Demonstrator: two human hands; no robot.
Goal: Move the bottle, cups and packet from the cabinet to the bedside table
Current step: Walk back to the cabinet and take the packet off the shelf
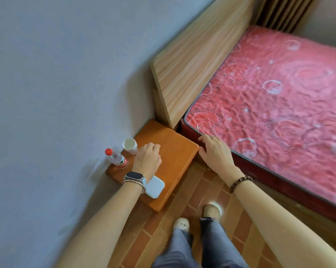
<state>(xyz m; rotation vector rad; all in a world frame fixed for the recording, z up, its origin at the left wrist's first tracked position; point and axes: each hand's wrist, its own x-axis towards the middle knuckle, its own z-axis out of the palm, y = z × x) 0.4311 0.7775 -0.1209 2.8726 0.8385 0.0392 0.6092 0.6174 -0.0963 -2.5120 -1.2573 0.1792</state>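
Orange counter (174, 157) by the mattress (279, 93). Over it, left hand (147, 154), fingers (153, 147) curled down, contents hidden; right hand (215, 149) spread on mattress edge. Flat white packet (155, 187) at near edge, partly hidden. Clear red-capped bottle (117, 158) upright by wall (57, 84), cap up. White cup (130, 146) beside, mouth up.

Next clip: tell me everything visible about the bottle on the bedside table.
The bottle is small, apparently clear plastic, with a red cap and a red-and-green label low on its body. It stands upright, capped, on the bedside table at the corner nearest the wall. A white cup stands just beyond it. The left hand is close beside it, not gripping it. Its fill level cannot be told.
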